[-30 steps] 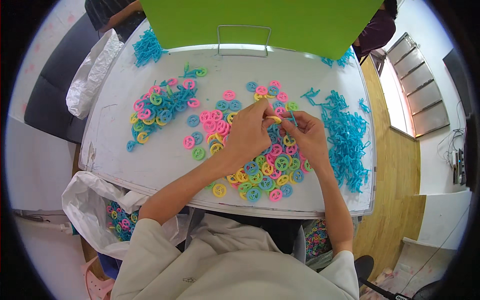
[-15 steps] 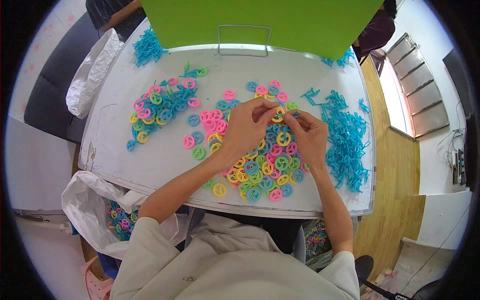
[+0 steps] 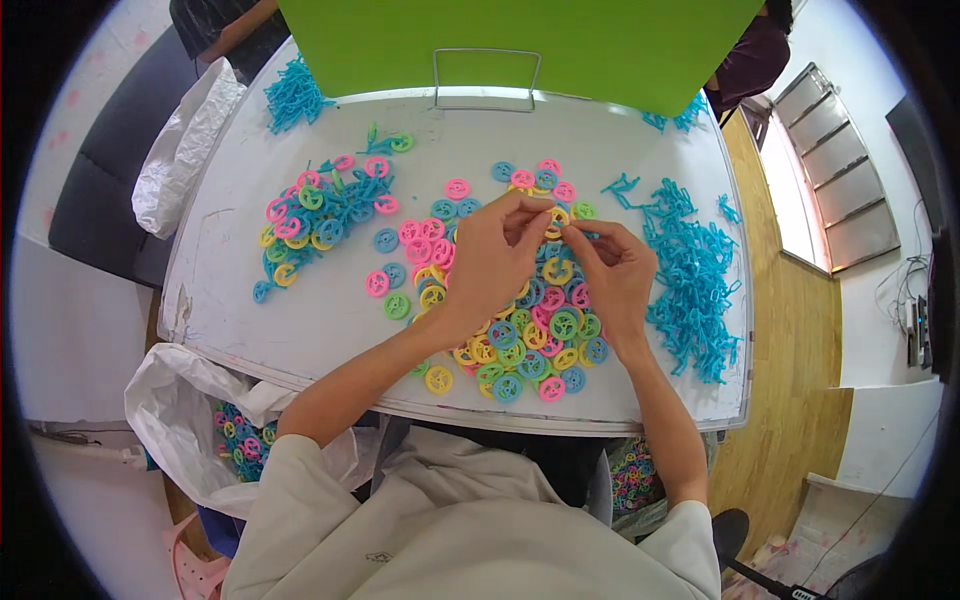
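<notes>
Over the middle of a pile of small plastic wheels in pink, yellow, green and blue, my two hands meet. My left hand pinches a yellow spoked wheel between thumb and fingers. At that wheel's right edge, my right hand has its thumb and fingertips closed on a small blue plastic stem, now mostly hidden by the fingers. A heap of loose blue plastic stems lies just right of my right hand. Farther left is a mixed pile of blue stems with wheels on or among them.
A green board with a wire handle stands at the table's far side. More blue stems lie at the far left corner. A white sack holding mixed pieces hangs by the near left edge. Other people sit behind the board.
My right fingertips have moved slightly left, closer against the yellow wheel. The blue stem that showed between them is now mostly covered. My left hand has barely moved.
</notes>
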Motion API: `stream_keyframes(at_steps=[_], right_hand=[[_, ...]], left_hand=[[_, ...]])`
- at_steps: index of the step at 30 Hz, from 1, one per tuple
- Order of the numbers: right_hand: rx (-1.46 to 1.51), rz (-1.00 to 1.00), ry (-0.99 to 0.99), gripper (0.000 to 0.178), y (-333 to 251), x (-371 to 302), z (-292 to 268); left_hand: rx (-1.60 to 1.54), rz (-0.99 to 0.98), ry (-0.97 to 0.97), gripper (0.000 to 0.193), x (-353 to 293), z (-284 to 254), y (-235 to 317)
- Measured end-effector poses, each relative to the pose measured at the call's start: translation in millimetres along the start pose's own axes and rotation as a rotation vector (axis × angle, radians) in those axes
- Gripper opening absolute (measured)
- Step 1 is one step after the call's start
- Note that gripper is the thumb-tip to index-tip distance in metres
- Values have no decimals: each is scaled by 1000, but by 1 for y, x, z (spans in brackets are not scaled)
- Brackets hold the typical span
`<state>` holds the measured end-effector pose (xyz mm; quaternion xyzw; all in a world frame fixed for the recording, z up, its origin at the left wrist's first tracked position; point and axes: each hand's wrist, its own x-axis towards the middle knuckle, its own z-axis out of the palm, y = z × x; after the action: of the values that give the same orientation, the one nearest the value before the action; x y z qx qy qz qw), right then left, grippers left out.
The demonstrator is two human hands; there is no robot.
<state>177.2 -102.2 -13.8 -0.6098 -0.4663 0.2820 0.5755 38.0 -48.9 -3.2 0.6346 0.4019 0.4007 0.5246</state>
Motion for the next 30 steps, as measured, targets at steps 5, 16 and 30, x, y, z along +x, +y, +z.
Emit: stream_keyframes(at_steps=[5, 16, 30], right_hand=[[60, -51, -173, 18, 1, 6, -9], [-816, -301, 58, 20, 31, 40, -72], [-1034, -460, -27, 31, 50, 61, -56]], left_hand=[[-332, -130, -182, 21, 13, -15, -8], [1067, 295, 600, 15, 61, -160, -14], [1071, 271, -28, 27, 53, -96, -39]])
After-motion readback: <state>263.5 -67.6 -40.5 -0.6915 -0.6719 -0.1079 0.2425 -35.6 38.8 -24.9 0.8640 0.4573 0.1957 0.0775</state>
